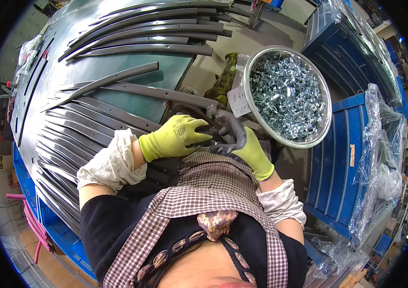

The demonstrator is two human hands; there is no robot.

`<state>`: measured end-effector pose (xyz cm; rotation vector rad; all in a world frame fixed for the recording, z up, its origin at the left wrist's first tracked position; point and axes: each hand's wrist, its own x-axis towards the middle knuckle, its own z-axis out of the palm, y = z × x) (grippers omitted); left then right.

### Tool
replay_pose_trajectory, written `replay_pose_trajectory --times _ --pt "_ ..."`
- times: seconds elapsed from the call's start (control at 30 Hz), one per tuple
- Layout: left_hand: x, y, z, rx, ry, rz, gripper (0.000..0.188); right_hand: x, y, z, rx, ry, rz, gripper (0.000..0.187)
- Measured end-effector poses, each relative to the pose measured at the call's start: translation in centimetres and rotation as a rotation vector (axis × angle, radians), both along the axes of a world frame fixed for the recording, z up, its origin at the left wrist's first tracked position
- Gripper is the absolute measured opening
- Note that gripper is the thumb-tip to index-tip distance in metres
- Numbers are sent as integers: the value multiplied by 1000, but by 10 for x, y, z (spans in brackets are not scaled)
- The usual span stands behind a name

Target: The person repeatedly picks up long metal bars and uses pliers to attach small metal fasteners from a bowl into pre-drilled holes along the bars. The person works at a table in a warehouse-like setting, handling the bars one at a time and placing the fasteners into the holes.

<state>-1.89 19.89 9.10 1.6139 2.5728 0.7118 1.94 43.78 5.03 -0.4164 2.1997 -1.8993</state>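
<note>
Both my hands wear yellow-green gloves with dark grey coated fingers and meet over my lap. My left hand (175,137) is curled, its fingertips bent in toward the right hand; whatever lies in them is hidden. My right hand (245,146) curves in a C, thumb and fingers apart, with its upper fingertips close to the near end of a long dark strip (165,93). That strip has small holes along it and reaches from the table to just above my hands. I cannot make out any small part between the hands against the dark gloves.
Many dark curved strips (77,129) lie in rows on the table (117,69), with more strips (146,31) at its far side. To the right stands a round metal basin (326,110) heaped with small shiny metal clips (288,93). Blue metal bins (336,163) with plastic film stand beyond it.
</note>
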Motion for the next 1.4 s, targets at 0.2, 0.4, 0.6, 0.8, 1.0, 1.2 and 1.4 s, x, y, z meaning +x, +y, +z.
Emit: replay_pose_trajectory --times 0.2,0.4,0.6,0.8,1.0,1.2,1.4 --pt "-6 -3 -2 -52 -193 -17 39 -3 9 13 -130 -372 186 47" --pt "-11 -4 -5 -39 -165 -39 39 -9 5 10 47 -98 168 61" --pt "-15 -3 -10 0 -172 -64 36 -9 -4 -8 54 30 62 69" --pt "-17 1 -7 34 -215 -74 35 -10 6 0 85 -129 157 63" --pt "-20 2 -11 56 -232 -70 37 -9 -1 5 -155 -142 79 56" --pt "-31 -9 8 30 -317 -10 46 -11 7 -3 36 -124 -15 58" --pt "-68 -32 -9 -141 64 291 69 -34 10 -19 120 83 -172 53"
